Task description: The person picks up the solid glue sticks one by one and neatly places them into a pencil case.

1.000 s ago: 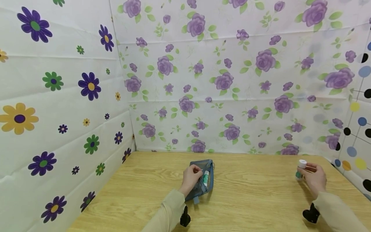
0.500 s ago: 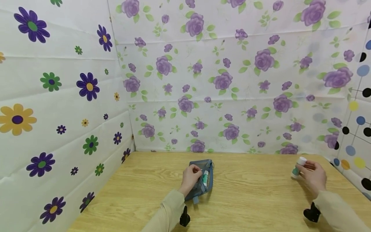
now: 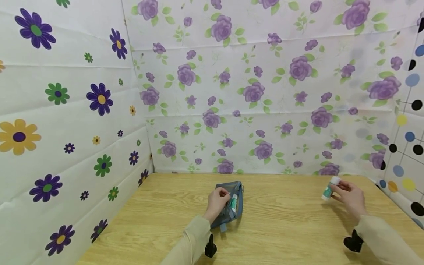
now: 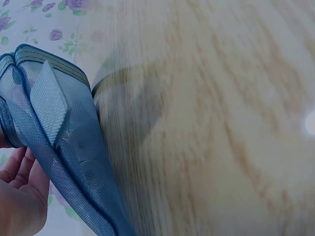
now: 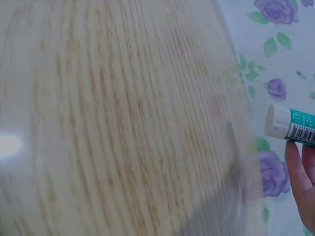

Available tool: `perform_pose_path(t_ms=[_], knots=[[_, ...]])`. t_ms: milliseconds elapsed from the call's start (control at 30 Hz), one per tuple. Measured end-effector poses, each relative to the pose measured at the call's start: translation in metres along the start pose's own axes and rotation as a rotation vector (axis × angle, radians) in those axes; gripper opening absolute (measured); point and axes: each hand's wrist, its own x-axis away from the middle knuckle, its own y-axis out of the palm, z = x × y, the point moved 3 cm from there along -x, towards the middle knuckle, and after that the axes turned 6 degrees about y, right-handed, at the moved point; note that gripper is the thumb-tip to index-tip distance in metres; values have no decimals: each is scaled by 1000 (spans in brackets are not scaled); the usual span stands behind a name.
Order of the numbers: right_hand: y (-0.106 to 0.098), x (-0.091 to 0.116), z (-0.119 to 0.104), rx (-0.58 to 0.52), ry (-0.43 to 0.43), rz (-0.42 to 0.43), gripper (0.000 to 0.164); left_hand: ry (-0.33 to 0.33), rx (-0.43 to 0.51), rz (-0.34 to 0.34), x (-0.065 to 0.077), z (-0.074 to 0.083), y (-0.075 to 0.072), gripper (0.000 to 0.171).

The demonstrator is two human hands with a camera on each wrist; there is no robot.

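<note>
A blue mesh zipper pouch (image 3: 226,219) rests toward the middle of the table, its mouth spread apart. My left hand (image 3: 216,203) pinches the pouch's left edge; in the left wrist view the pouch (image 4: 83,142) shows a pale fabric tab and the hand (image 4: 22,196) on its far side. Inside the opening lies a white and green glue stick (image 3: 234,203). On the right, my right hand (image 3: 352,198) holds a second glue stick (image 3: 328,191), tilted with its white cap up, above the table. The right wrist view shows that stick's white end and barcode label (image 5: 301,129) beside the fingers (image 5: 297,169).
The wooden table (image 3: 281,228) spreads under both hands. A rose-patterned sheet (image 3: 265,110) rises behind it, a daisy-patterned sheet (image 3: 73,125) stands at left and a dotted one (image 3: 405,147) at right. Black wrist-worn devices (image 3: 353,241) sit below the sleeves.
My right hand has moved left with its glue stick, which has gone from upright to tilted. The left hand stays at the pouch's edge.
</note>
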Motion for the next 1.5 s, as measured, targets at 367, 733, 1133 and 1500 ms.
perform_pose_path(t_ms=[367,733,1133,1500], knots=[[16,-2,2,-70,16,-92,39,8,7,-3,-1,1,-1,4],[35,2,4,-50,39,-130,39,18,6,0,-1,1,-1,4],[54,10,3,-11,117,-195,56,19,-6,1,0,1,-2,4],[79,26,-6,52,181,-259,77,17,-2,0,0,1,-2,4]])
